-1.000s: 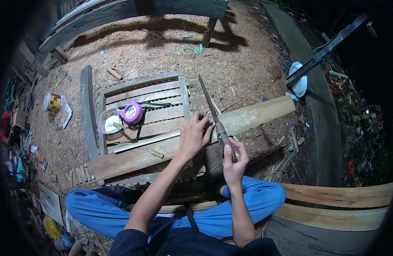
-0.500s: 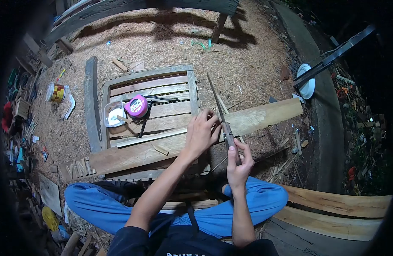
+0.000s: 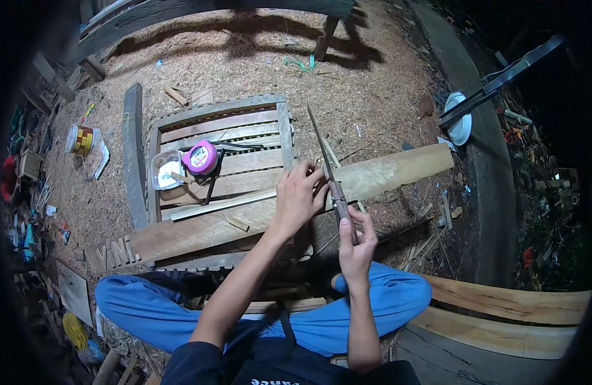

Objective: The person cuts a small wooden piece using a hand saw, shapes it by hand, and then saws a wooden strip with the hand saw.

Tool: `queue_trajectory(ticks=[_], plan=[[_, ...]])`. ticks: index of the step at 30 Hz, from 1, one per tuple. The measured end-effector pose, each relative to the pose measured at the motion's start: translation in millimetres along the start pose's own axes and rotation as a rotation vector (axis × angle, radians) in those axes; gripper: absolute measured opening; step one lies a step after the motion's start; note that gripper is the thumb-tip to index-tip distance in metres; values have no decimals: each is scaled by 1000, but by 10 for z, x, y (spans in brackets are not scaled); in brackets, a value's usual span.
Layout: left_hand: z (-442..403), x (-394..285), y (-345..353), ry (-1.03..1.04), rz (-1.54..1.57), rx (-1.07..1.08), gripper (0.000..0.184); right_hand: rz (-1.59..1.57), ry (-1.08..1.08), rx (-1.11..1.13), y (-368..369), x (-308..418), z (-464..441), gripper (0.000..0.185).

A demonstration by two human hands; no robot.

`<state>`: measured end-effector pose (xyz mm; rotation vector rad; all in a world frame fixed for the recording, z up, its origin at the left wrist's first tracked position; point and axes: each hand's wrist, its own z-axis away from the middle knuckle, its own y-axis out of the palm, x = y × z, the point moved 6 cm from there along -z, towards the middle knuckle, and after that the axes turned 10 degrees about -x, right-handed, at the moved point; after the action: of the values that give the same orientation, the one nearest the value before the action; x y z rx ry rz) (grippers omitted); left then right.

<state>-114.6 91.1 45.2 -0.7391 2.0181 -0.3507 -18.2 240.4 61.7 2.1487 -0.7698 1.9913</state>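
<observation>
My right hand (image 3: pixel 357 250) is closed around the wooden handle of a long tool with a narrow, tapering dark blade (image 3: pixel 322 142), which points away from me. Whether it is a saw or a knife is unclear. Just left of the blade, my left hand (image 3: pixel 297 200) is closed with its fingertips pinched together over the wide plank (image 3: pixel 399 172). A thin wood strip (image 3: pixel 225 204) runs along the plank and under this hand, which seems to press it down; its gripped end is hidden. On the plank lie a short loose piece (image 3: pixel 237 222) and several small cut sticks (image 3: pixel 116 251).
Under the plank is a slatted wooden frame (image 3: pixel 283 128) bearing a pink tape measure (image 3: pixel 201 158) and a plastic tub (image 3: pixel 167 172) with white contents. A grey beam (image 3: pixel 134 154) and a jar (image 3: pixel 80 140) are at left. A white dish (image 3: pixel 460 119) stands right.
The whole view has shifted slightly. Both hands keep their holds, and the blade stays beside my left fingertips with only a small change in position.
</observation>
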Motion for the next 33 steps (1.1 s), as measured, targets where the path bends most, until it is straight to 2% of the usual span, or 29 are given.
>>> queue_trajectory(ticks=[2,3,5,7,10,13,17,21,24,26,29,30,31,33], plan=[[9,-34,24,57,-23,7,20,39,-118,-27,-2,10,16,27],[12,-35,40,53,-23,13,20,41,-111,-27,-19,15,16,27],[16,-34,40,44,-21,11,21,7,14,-23,-35,-18,19,27],[23,-57,34,55,-27,0,21,23,-52,-35,-31,24,25,26],[25,-23,44,42,-21,-13,19,2,-2,-14,-62,2,103,26],[36,4,95,24,-12,-9,19,-90,147,-41,-340,-181,379,26],[34,10,87,62,-35,-20,19,-66,149,-82,-498,-87,621,27],[29,-37,43,99,11,-41,18,-149,44,-204,-457,-13,482,27],[34,-50,18,117,-6,-43,18,-167,58,-189,-338,-9,252,28],[36,-20,49,59,-9,38,20,-134,75,-149,-268,-64,172,29],[32,-36,30,48,91,-16,17,-141,96,-102,-144,-138,150,29],[30,-32,35,31,78,-1,17,-144,-17,-118,-75,-105,115,29],[33,-37,26,29,77,-1,17,-144,-16,-116,-61,-109,116,29],[36,-45,10,19,81,-8,16,-136,81,-103,-41,-128,118,29]])
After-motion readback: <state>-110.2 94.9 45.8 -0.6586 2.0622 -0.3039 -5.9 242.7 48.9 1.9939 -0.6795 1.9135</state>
